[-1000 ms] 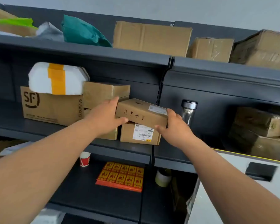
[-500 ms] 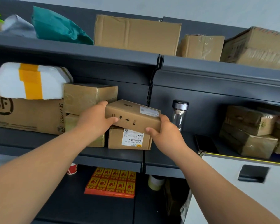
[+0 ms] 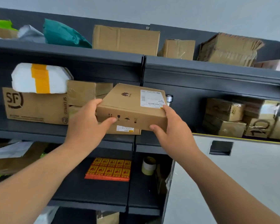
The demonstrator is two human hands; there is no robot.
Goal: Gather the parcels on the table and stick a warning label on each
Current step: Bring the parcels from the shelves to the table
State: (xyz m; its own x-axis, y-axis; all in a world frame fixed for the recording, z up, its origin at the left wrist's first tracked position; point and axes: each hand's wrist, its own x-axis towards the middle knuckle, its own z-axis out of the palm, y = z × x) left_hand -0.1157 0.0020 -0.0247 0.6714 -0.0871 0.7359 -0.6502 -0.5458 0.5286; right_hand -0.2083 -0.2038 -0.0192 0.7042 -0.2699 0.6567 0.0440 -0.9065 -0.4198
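**A:** How far along?

**B:** Early, I'd judge. Both hands grip one box (image 3: 132,109). The left hand (image 3: 87,125) wraps its left end and the right hand (image 3: 171,126) its right corner, thumbs on the front face. It's held tilted in front of the middle shelf (image 3: 39,131), over a second box (image 3: 124,129).

**A:** Labelled?

**B:** It has only a shipping slip and printed marks, with no orange label that I can see. The label sheet (image 3: 108,169) lies untouched on the lower shelf, a tape roll (image 3: 148,165) near it. No table shows.

**A:** Counts?

**B:** One box in hand, one sheet, one roll. The middle shelf's left bay has one white parcel (image 3: 40,78), one SF box (image 3: 34,107), two stacked brown boxes (image 3: 81,92) and the second box. The right bay holds at least four, too blurred to be sure. The top shelf (image 3: 71,50) carries three brown boxes and a few bags. All of them are, I'd guess, still to do.
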